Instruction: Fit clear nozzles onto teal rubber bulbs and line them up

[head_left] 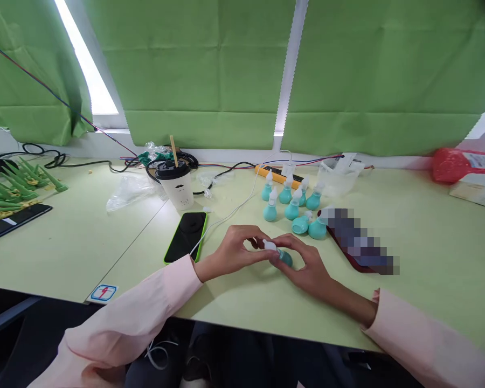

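Observation:
Between my two hands, just above the table, is a nasal aspirator with a teal squeeze bulb (285, 258) and a translucent white tip (270, 245). My left hand (242, 249) pinches the white tip between thumb and fingers. The bulb end is gripped by the thumb and fingers of my right hand (309, 263), which partly cover it. Beyond my hands, several similar aspirators (270, 212) stand upright in a loose group. One teal aspirator (300, 224) in front lies tipped on its side.
Left of my hands lie a phone (186, 237) in a green case, a white cable and a lidded cup (178, 186) with a straw. A dark red-edged object, partly pixelated (359, 240), is on the right. Behind sit a power strip (262, 171) and a clear plastic container (339, 175).

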The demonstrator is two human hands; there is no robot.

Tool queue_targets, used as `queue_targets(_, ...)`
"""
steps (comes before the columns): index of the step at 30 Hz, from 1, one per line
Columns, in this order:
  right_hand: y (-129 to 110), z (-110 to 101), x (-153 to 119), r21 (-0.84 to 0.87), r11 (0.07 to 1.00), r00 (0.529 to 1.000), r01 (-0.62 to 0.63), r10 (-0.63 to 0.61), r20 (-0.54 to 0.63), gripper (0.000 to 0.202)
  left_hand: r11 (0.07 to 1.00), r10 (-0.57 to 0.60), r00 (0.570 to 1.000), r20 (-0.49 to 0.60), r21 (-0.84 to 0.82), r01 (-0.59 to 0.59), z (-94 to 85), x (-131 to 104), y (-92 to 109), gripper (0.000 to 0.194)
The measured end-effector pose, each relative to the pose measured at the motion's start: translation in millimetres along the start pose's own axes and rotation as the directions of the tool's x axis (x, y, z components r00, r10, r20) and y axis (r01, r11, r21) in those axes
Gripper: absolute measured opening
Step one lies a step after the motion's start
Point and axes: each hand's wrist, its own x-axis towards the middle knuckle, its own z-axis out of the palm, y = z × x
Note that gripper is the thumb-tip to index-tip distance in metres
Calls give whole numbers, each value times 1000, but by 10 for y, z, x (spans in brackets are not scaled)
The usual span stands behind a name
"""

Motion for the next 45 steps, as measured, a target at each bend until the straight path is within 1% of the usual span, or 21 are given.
queue_targets(2,42,-4,21,-61,998,1000,4,-5,-18,26,1000,-3,999,-53,-14,2,16,49,15,22)
queue_targets(4,92,-6,41,-133,991,1000,-16,14,-18,28,1000,-8,998,-59,-17,7,32,114,10,21)
queue_targets(6,144,-4,61,-199,979,999,-45,45,-2,22,999,-42,999,-21,-4,42,46,192,-17,20)
queue_targets(8,198,5,86,-235,970,998,-61,59,-17,20,995,-95,995,26,32,94,54,276,-54,19)
queue_targets(10,260,19,118,-249,966,997,-67,56,-51,23,988,-130,991,39,88,126,59,359,-83,17)
queue_targets(14,417,43,192,-275,956,983,-105,57,-176,29,965,-137,990,22,228,129,82,499,-73,16)
queue_targets(17,527,40,226,-288,951,973,-116,50,-226,39,927,-177,983,-45,328,182,106,602,-44,17)
queue_targets(20,599,11,232,-324,938,971,-122,46,-233,41,895,-227,965,-131,363,260,92,723,-74,19)
queue_targets(22,631,-26,234,-368,921,972,-128,42,-231,39,867,-265,941,-211,374,329,56,794,-140,19)
queue_targets(24,655,-72,244,-426,895,975,-130,37,-220,36,837,-300,904,-304,370,402,19,831,-234,20)
queue_targets(26,670,-115,257,-492,863,983,-119,31,-182,31,812,-316,861,-398,355,463,9,822,-335,25)
queue_targets(28,676,-140,262,-562,821,992,-97,34,-122,27,798,-308,822,-478,340,497,44,775,-425,29)
queue_targets(30,673,-138,255,-630,772,996,-82,52,-66,24,801,-285,807,-518,334,497,115,716,-498,31)
queue_targets(34,658,-78,233,-739,669,993,-73,114,5,24,829,-262,823,-503,319,459,246,641,-613,29)
queue_targets(37,648,-30,242,-786,615,988,-62,150,40,27,836,-288,829,-479,296,462,267,615,-722,30)
queue_targets(41,626,-20,266,-809,585,984,-53,169,58,27,829,-347,826,-444,267,492,250,574,-887,32)
queue_targets(45,574,-55,250,-810,582,987,-73,161,27,21,842,-348,841,-413,257,475,255,547,-982,30)
